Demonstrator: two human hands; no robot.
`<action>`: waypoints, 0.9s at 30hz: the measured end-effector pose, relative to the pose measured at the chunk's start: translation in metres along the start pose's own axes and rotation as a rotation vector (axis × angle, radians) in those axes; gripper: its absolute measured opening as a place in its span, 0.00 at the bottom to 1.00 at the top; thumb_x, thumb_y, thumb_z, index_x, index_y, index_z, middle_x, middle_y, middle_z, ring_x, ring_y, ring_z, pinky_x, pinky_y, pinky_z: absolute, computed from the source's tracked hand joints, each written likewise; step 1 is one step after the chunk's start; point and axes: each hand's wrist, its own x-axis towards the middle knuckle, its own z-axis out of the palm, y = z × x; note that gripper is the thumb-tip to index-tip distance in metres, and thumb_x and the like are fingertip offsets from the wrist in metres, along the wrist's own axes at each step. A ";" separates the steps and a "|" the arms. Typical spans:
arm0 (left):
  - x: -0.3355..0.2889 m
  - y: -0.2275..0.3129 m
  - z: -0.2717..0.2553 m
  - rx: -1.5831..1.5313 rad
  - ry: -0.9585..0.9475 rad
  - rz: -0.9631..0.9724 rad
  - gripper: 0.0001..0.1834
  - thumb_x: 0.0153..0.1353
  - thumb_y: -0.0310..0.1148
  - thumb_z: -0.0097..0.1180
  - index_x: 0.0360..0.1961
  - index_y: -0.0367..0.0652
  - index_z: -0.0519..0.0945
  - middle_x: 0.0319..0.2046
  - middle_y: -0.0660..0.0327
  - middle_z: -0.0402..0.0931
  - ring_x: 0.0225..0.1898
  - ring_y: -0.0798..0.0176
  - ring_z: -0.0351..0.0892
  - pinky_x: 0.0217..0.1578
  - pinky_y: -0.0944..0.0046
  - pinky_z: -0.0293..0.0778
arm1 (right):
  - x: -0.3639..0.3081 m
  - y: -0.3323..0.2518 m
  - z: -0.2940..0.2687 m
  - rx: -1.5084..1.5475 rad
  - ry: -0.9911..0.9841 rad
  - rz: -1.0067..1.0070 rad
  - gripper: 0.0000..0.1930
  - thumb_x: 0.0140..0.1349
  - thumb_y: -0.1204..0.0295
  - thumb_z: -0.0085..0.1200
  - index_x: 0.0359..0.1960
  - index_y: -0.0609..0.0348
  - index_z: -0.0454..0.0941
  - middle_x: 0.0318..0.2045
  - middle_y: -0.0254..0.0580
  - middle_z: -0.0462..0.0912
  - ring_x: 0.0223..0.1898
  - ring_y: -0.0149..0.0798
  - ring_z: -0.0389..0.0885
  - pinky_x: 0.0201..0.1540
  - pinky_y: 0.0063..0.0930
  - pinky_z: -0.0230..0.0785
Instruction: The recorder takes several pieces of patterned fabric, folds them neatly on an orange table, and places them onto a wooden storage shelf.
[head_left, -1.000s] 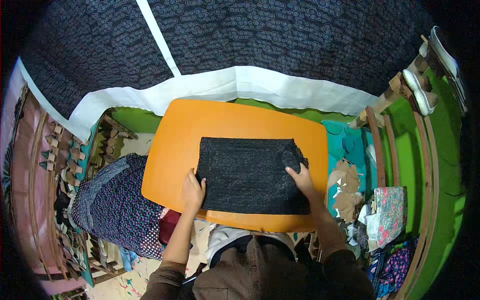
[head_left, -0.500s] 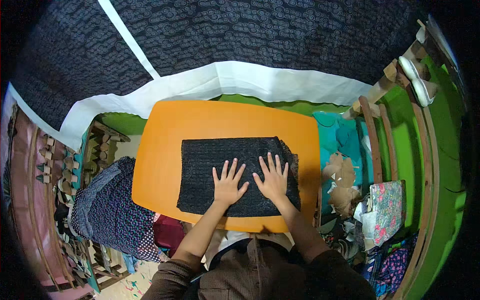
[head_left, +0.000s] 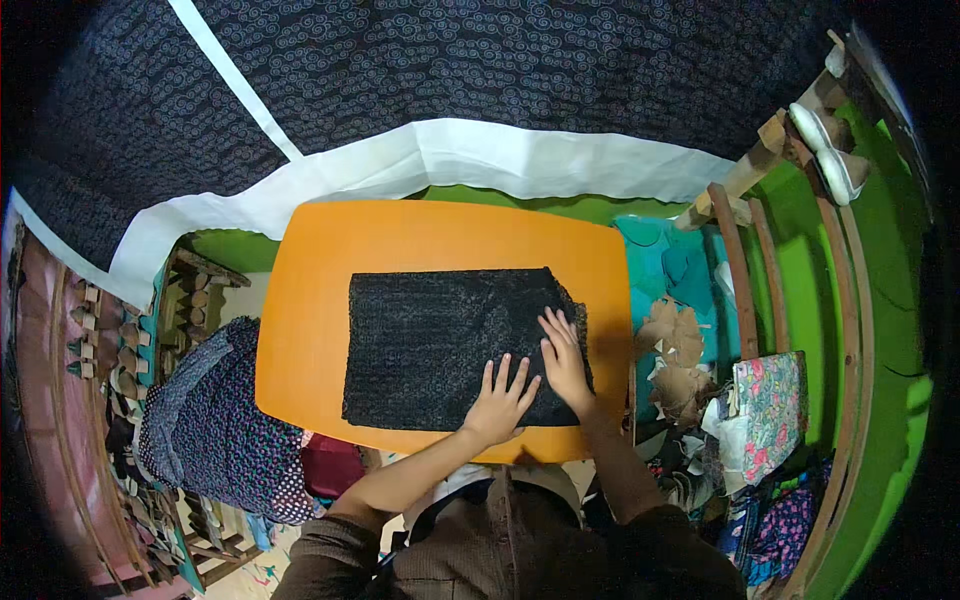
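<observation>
A folded black textured cloth (head_left: 420, 340) lies flat on an orange tabletop (head_left: 330, 235). Its right side has a rough, uneven edge, and a slight crease runs through the right half. My left hand (head_left: 498, 405) rests on the cloth near its front edge, right of the middle, fingers spread. Farther right, my right hand (head_left: 567, 362) lies on the cloth close to the ragged edge, its fingers stretched out and nearer together. Neither hand grips anything.
Patterned fabric (head_left: 235, 425) is heaped left of the table. On the right are teal material (head_left: 685, 270), brown scraps (head_left: 675, 345), a floral piece (head_left: 768, 415) and wooden rails (head_left: 735, 270). A dark patterned curtain (head_left: 500, 70) with a white border hangs behind.
My left hand has slid right and toward me across the cloth. The right hand has shifted slightly right and nearer, turning its fingers leftward. The cloth stays flat.
</observation>
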 end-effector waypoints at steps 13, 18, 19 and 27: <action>-0.004 -0.003 0.004 -0.126 0.042 0.034 0.53 0.41 0.59 0.59 0.65 0.44 0.51 0.65 0.43 0.41 0.64 0.33 0.39 0.59 0.33 0.41 | -0.038 0.033 -0.011 0.193 -0.048 0.470 0.41 0.46 0.60 0.64 0.58 0.69 0.57 0.54 0.57 0.66 0.54 0.47 0.67 0.55 0.38 0.62; -0.016 -0.002 -0.001 -0.050 0.111 0.036 0.50 0.42 0.53 0.61 0.64 0.47 0.54 0.64 0.45 0.44 0.63 0.34 0.44 0.57 0.33 0.46 | -0.045 0.032 -0.033 0.349 -0.234 -0.606 0.22 0.54 0.85 0.47 0.53 0.61 0.67 0.51 0.56 0.70 0.52 0.46 0.71 0.54 0.35 0.63; -0.018 -0.003 0.001 -0.046 0.109 0.021 0.50 0.42 0.53 0.61 0.64 0.47 0.54 0.64 0.45 0.44 0.63 0.34 0.44 0.57 0.33 0.46 | -0.045 0.019 -0.031 0.359 -0.242 -0.616 0.22 0.54 0.85 0.47 0.53 0.61 0.67 0.51 0.56 0.70 0.52 0.46 0.71 0.54 0.35 0.63; -0.014 -0.014 -0.009 -0.089 0.036 0.102 0.51 0.40 0.51 0.64 0.65 0.54 0.52 0.65 0.46 0.44 0.64 0.34 0.43 0.57 0.32 0.45 | -0.052 -0.001 -0.015 0.754 -0.161 0.557 0.37 0.52 0.61 0.58 0.59 0.69 0.55 0.56 0.56 0.63 0.56 0.49 0.65 0.56 0.42 0.59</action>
